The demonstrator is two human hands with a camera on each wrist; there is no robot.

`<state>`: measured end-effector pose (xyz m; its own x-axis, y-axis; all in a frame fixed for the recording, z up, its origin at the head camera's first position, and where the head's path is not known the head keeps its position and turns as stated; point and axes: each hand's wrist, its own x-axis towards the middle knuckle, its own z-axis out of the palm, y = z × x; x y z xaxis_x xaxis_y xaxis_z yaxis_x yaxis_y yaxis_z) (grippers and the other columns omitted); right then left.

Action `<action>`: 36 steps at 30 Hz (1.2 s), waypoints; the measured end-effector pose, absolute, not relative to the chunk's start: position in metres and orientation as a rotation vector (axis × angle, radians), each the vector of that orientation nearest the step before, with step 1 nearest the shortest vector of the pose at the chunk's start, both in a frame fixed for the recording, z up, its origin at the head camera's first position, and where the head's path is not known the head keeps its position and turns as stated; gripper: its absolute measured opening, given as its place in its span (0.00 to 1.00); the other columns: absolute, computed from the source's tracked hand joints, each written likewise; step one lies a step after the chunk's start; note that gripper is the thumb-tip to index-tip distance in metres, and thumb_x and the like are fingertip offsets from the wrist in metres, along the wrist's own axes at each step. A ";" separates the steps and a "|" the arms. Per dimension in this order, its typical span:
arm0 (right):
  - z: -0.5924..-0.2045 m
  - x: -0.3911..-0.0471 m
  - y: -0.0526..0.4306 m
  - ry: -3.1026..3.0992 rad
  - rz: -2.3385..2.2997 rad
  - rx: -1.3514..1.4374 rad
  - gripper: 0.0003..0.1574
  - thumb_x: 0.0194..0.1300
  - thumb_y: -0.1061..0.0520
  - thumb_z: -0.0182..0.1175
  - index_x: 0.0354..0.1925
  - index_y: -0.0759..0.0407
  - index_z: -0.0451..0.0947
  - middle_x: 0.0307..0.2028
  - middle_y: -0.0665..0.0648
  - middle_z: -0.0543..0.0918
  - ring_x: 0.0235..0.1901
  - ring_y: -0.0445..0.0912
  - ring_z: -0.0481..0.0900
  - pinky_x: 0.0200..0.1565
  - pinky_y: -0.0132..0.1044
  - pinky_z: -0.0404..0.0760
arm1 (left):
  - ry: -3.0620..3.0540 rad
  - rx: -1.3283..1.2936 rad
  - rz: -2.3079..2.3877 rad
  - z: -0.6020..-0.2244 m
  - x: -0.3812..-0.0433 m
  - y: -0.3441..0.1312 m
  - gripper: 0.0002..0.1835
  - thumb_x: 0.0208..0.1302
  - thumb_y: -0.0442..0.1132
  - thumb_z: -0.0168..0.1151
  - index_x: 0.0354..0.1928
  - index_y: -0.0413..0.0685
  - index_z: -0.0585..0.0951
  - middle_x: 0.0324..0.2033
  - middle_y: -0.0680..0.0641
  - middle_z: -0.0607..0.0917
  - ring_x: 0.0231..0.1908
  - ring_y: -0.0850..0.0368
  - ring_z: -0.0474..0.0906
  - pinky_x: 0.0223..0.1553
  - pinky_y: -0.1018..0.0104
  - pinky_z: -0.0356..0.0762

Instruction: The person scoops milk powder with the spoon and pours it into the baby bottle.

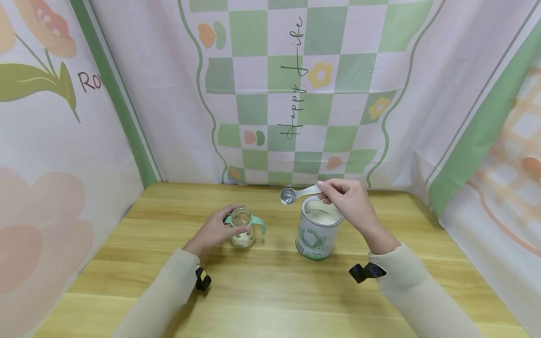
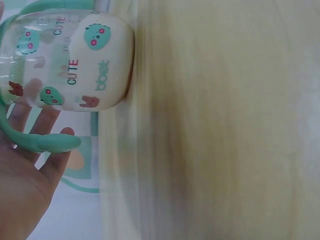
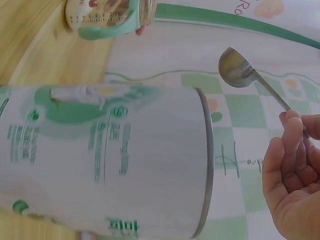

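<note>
A clear baby bottle (image 1: 243, 229) with mint green handles stands uncapped on the table, pale powder or liquid inside. My left hand (image 1: 217, 229) holds it around the upper part, thumb on the near side. In the left wrist view the fingers (image 2: 47, 120) show behind the bottle (image 2: 75, 60) and one handle. My right hand (image 1: 348, 202) pinches a metal measuring spoon (image 1: 289, 195) by its handle, above and left of an open milk powder can (image 1: 320, 234). The spoon's bowl looks empty from above. Pale powder (image 1: 321, 217) lies inside the can.
The wooden table (image 1: 270, 300) runs back to a hanging cloth (image 1: 287, 94) with a green check print. Similar printed cloths hang at both sides. The can stands to the right of the bottle, with bare wood between them.
</note>
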<state>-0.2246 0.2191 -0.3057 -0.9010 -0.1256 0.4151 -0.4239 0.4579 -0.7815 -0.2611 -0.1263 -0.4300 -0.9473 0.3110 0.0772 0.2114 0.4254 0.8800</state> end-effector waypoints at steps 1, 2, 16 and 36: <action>-0.305 -0.224 0.221 -2.412 1.412 0.462 0.19 0.73 0.50 0.62 0.42 0.67 0.87 0.30 0.61 0.87 0.29 0.43 0.83 0.34 0.31 0.83 | 2.572 0.472 1.562 -0.429 -0.261 -0.126 0.43 0.52 0.62 0.75 0.70 0.64 0.71 0.57 0.53 0.79 0.57 0.50 0.76 0.60 0.44 0.72; -0.305 -0.223 0.222 -2.413 1.407 0.455 0.20 0.73 0.49 0.62 0.41 0.67 0.87 0.30 0.60 0.87 0.28 0.43 0.83 0.34 0.31 0.83 | 2.582 0.470 1.554 -0.427 -0.261 -0.126 0.42 0.52 0.62 0.75 0.70 0.64 0.72 0.58 0.54 0.79 0.58 0.50 0.75 0.60 0.44 0.71; -0.306 -0.217 0.241 -2.413 1.435 0.393 0.22 0.72 0.49 0.62 0.41 0.69 0.86 0.28 0.54 0.87 0.28 0.42 0.82 0.35 0.28 0.81 | 2.656 0.869 1.608 -0.385 -0.269 -0.109 0.33 0.61 0.52 0.73 0.68 0.58 0.73 0.63 0.53 0.77 0.62 0.54 0.72 0.64 0.47 0.68; -0.308 -0.210 0.267 -2.409 1.387 0.342 0.22 0.73 0.50 0.61 0.41 0.71 0.85 0.28 0.50 0.86 0.28 0.41 0.81 0.35 0.27 0.80 | 2.478 1.193 1.573 -0.354 -0.253 -0.044 0.37 0.62 0.46 0.73 0.72 0.58 0.68 0.66 0.58 0.73 0.63 0.61 0.70 0.64 0.58 0.69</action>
<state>-0.2100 0.2667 -0.3075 -0.9133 -0.0382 0.4055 -0.3699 0.4948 -0.7864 -0.2529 -0.0440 -0.3536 -0.7161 0.5756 0.3949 0.6022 0.2234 0.7664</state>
